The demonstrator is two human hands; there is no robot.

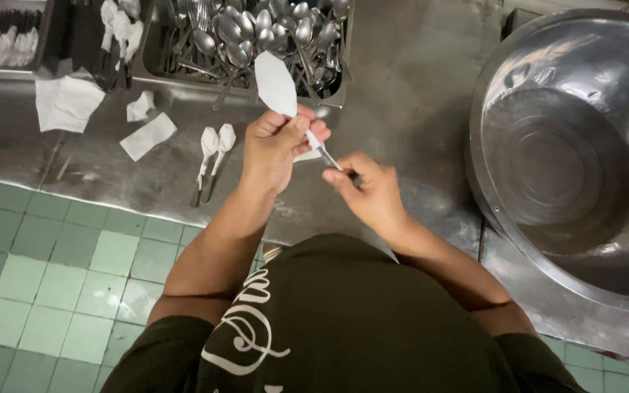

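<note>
White paper wrap (277,86) hides the spoon's bowl; the big steel bowl (496,109) runs off-frame.

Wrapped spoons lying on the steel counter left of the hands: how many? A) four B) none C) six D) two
D: two white-paper-wrapped spoons lie side by side on the steel counter, left of the left hand, which wraps another spoon with the right hand.

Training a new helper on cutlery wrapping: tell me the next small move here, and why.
Probably lay the half-wrapped metal spoon beside the two wrapped spoons on the steel counter. The white paper already covers its bowl, the left hand pinches the paper's neck, and the right hand holds the handle end.
</note>
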